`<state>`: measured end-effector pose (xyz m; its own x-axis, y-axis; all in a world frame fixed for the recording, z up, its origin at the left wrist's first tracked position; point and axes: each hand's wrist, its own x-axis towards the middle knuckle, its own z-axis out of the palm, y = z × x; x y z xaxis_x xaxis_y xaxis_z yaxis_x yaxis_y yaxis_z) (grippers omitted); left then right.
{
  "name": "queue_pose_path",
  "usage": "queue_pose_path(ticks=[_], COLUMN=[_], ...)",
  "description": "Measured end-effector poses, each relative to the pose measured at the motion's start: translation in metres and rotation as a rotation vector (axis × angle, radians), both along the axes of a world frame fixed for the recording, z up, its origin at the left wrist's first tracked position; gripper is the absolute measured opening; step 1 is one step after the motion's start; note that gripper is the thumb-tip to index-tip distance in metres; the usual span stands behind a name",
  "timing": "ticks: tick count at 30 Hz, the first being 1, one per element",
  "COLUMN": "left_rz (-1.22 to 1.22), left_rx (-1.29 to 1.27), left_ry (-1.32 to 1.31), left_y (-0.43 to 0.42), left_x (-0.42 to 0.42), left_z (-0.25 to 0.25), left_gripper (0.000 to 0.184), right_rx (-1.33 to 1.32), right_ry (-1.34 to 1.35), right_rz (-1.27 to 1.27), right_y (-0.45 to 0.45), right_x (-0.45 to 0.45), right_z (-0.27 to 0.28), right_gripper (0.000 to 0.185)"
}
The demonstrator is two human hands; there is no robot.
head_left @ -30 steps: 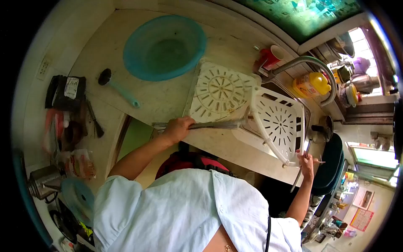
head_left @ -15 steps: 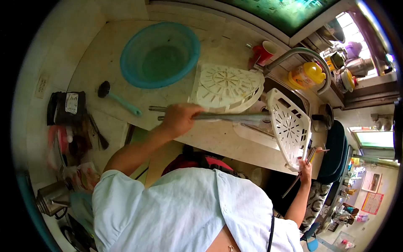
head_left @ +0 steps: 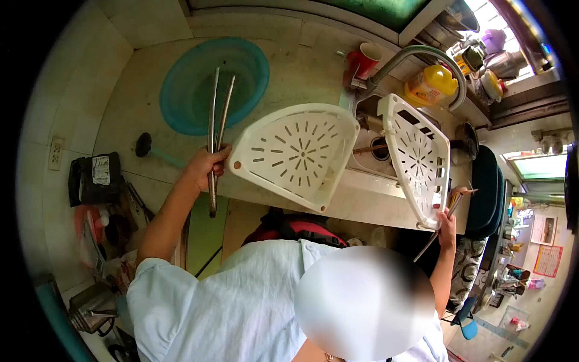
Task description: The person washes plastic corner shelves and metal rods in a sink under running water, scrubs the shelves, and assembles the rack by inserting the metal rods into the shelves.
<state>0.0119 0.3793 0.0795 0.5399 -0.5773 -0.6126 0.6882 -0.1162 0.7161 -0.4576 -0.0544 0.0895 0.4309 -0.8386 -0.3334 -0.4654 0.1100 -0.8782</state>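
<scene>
My left hand [head_left: 208, 168] is closed around two metal rods [head_left: 212, 130] that point away from me, over a blue basin. Its fingers also meet the corner of a white slotted corner shelf [head_left: 295, 151], which is raised and tilted above the counter. My right hand [head_left: 446, 226] grips the lower corner of a second white shelf [head_left: 416, 154], standing on edge over the sink. Thin rods [head_left: 429, 244] pass through the right hand too. Which fingers hold the rods and which the shelf is hard to make out.
The blue basin [head_left: 253, 69] sits on the counter [head_left: 142, 90], beside a dark-headed ladle [head_left: 143, 145]. A sink [head_left: 369, 158] with a curved faucet [head_left: 416, 50], a red cup [head_left: 365, 59] and a yellow bottle [head_left: 431, 84] are at the right. A black package [head_left: 90, 187] lies left.
My left hand has moved left and turned its rods from lying sideways to pointing away. The first shelf has risen off the counter beside it. My right hand still holds the other shelf.
</scene>
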Motion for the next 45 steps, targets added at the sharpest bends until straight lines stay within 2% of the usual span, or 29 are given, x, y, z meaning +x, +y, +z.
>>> queue_pose_path(ticks=[4,5,7,9,10,11,13,15,17,18,20,21,23,25,27,29,30,32,36,38,39,41,42,43,44,45], left_rz=[0.036,0.065,0.087,0.156,0.116,0.105,0.112,0.060,0.024,0.029,0.032,0.034,-0.133,-0.171,-0.213,-0.125,-0.118,-0.121,-0.045,0.119,0.124,0.193,0.203,0.199,0.202,0.221], left_rx=[0.051,0.142,0.228,0.264,0.226,0.220,0.291,0.379,0.352,0.359,0.393,0.405,0.651,0.738,0.824,0.809,0.821,0.922,0.996,0.916,0.928,0.941,0.957,0.920,0.879,0.902], left_ry=[-0.007,-0.066,-0.121,-0.246,-0.311,-0.307,-0.542,-0.601,-0.918,-0.915,-1.137,-1.135,-0.941,-1.022,-1.093,-1.302,-1.298,-1.490,-1.525,-1.689,-1.690,-1.492,-1.489,-1.279,-1.071,-1.066], left_y=[0.011,0.009,0.009,0.009,0.011,0.011,0.008,0.004,0.006,0.004,0.000,-0.003,-0.009,-0.018,-0.032,-0.051,-0.061,-0.075,-0.099,-0.101,-0.099,-0.092,-0.091,-0.090,-0.086,-0.078], left_x=[-0.014,-0.021,-0.034,-0.046,-0.050,-0.052,-0.057,-0.062,-0.064,-0.066,-0.070,-0.073,-0.069,-0.062,-0.056,-0.050,-0.045,-0.036,-0.029,-0.031,-0.033,-0.040,-0.049,-0.061,-0.069,-0.071], left_z=[-0.033,-0.036,-0.040,-0.044,-0.043,-0.050,-0.065,-0.076,-0.102,-0.103,-0.104,-0.101,-0.091,-0.083,-0.079,-0.083,-0.086,-0.092,-0.092,-0.090,-0.089,-0.085,-0.074,-0.055,-0.044,-0.046], left_gripper=[0.018,0.019,0.021,0.025,0.035,0.035,0.040,0.036,0.031,0.031,0.028,0.028,0.026,0.025,0.024,0.021,0.021,0.020,0.022,0.024,0.024,0.019,0.019,0.017,0.016,0.016], right_rx=[0.008,0.010,-0.113,-0.095,-0.076,-0.056,-0.093,-0.118,-0.074,-0.092,-0.119,-0.089,-0.085,-0.059,-0.102,-0.063,-0.104,-0.187,-0.212,-0.206,-0.201,-0.221,-0.394,-0.571,-0.475,-0.375], right_ry=[0.030,0.035,0.106,0.098,0.132,0.167,0.166,0.144,0.224,0.239,0.263,0.190,0.321,0.312,0.445,0.412,0.469,0.586,0.707,0.709,0.717,0.771,0.810,0.840,0.761,0.683], right_rz=[0.080,0.073,0.116,0.061,0.041,0.020,-0.019,-0.045,-0.064,-0.046,-0.013,0.062,-0.001,0.018,0.027,0.071,0.096,0.161,0.319,0.391,0.450,0.524,0.610,0.697,0.663,0.632], right_y=[0.006,0.003,-0.003,-0.007,-0.008,-0.010,-0.015,-0.026,-0.040,-0.046,-0.064,-0.071,-0.084,-0.092,-0.094,-0.104,-0.108,-0.122,-0.128,-0.128,-0.127,-0.130,-0.140,-0.134,-0.130,-0.111], right_x=[0.017,0.019,0.019,0.020,0.021,0.022,0.027,0.033,0.043,0.049,0.059,0.062,0.080,0.091,0.099,0.099,0.099,0.096,0.093,0.091,0.091,0.088,0.080,0.084,0.089,0.103], right_z=[0.004,0.002,-0.008,-0.014,-0.015,-0.015,-0.022,-0.031,-0.038,-0.042,-0.060,-0.063,-0.076,-0.086,-0.092,-0.093,-0.093,-0.105,-0.098,-0.091,-0.086,-0.075,-0.078,-0.068,-0.054,-0.016], right_gripper=[0.020,0.020,0.022,0.020,0.019,0.018,0.018,0.012,0.019,0.020,0.025,0.025,0.023,0.022,0.023,0.025,0.025,0.029,0.039,0.040,0.040,0.040,0.039,0.039,0.035,0.031])
